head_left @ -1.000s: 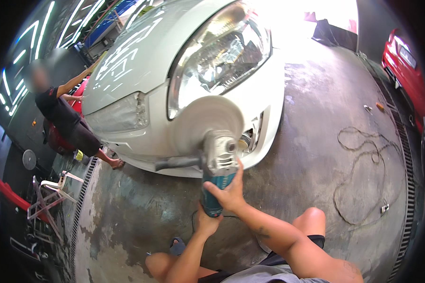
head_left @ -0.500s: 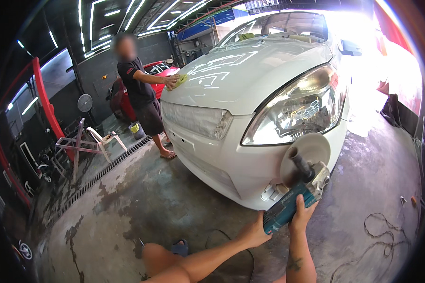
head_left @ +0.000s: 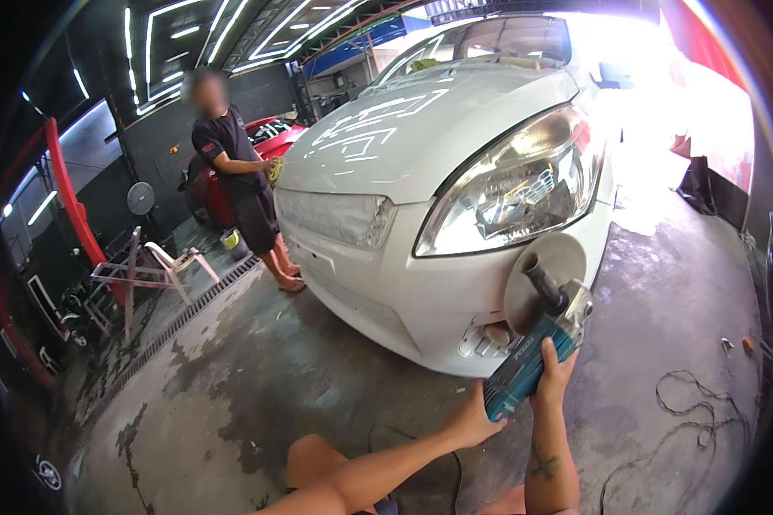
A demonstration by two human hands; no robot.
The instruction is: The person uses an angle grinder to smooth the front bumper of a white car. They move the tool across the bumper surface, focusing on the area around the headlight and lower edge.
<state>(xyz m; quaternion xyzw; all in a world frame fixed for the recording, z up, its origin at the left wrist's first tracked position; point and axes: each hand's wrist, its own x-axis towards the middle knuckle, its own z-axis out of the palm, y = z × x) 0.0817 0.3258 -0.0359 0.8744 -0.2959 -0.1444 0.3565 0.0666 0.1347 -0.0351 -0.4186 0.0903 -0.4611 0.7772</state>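
Both my hands are closed around a teal power polisher with a black side handle and a round, pale pad. My left hand grips the rear end of its body. Farther forward, my right hand wraps the body near the metal head, thumb on top. The pad is at the corner of the white car's front bumper, just under the clear headlight; whether it touches cannot be made out. Beside the pad, an opening low in the bumper is partly covered.
A co-worker stands at the car's far front corner, a yellow-green cloth in hand. A cord lies looped on the floor at right. Left stand a white plastic chair and a fan; a red car is behind.
The view has shifted, so the car sits slightly further left. The co-worker's cloth hand has drawn back from the hood toward their body. My hands keep their grip on the polisher.
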